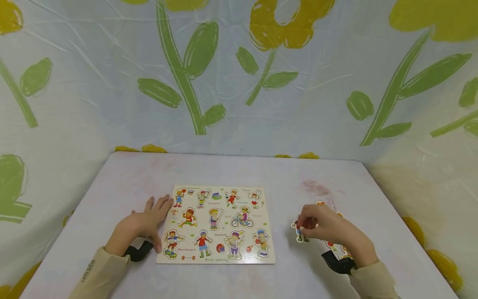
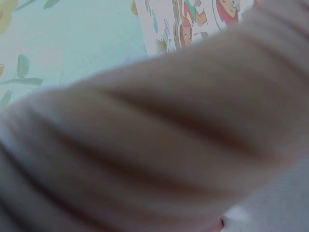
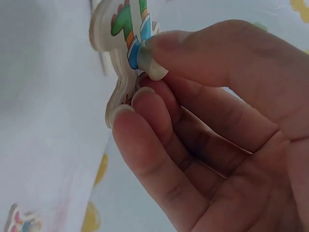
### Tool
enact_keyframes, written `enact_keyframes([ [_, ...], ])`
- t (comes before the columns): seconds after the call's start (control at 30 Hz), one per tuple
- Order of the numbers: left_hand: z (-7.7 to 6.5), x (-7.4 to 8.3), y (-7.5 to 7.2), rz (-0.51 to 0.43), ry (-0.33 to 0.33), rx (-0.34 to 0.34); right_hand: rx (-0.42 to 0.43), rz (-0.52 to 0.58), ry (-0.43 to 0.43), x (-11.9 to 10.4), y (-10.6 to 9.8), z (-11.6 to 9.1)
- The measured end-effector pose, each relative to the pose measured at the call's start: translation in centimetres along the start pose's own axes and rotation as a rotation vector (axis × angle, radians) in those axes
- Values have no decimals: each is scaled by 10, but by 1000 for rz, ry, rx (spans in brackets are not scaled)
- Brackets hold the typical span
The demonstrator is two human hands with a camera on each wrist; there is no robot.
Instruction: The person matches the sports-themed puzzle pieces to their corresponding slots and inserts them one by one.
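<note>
A wooden puzzle board (image 1: 220, 263) printed with cartoon children playing sports lies flat on the table. My left hand (image 1: 145, 222) rests at its left edge, fingers spread, with fingertips right at the border. Skin blurs across most of the left wrist view, where a corner of the board shows at the top. To the right of the board, my right hand (image 1: 325, 224) pinches a puzzle piece (image 1: 300, 236) shaped like a child. Seen from the right wrist, this piece (image 3: 120, 29) has green and blue printing, and the thumb is against a pale knob on it.
More loose puzzle pieces (image 1: 331, 247) lie on the table (image 1: 291, 278) beneath and beside my right hand, partly hidden by it. One loose piece (image 3: 24, 220) shows in the right wrist view. A flowered cloth (image 1: 310, 116) hangs behind the table.
</note>
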State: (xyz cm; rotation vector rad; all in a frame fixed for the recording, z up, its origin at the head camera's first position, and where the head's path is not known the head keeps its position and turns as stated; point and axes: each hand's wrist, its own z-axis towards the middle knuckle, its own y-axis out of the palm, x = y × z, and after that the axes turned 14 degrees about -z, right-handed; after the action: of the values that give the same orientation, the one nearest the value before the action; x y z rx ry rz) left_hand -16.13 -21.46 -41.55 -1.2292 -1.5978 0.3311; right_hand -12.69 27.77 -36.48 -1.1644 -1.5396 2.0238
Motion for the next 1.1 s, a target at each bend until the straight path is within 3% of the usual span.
enact_keyframes([
  [0.4,-3,4,0,-5,4,0,-36,-13,28,-21,-6,34],
  [1.1,-2,5,0,14,-6,5,-51,27,-122,-62,-4,96],
])
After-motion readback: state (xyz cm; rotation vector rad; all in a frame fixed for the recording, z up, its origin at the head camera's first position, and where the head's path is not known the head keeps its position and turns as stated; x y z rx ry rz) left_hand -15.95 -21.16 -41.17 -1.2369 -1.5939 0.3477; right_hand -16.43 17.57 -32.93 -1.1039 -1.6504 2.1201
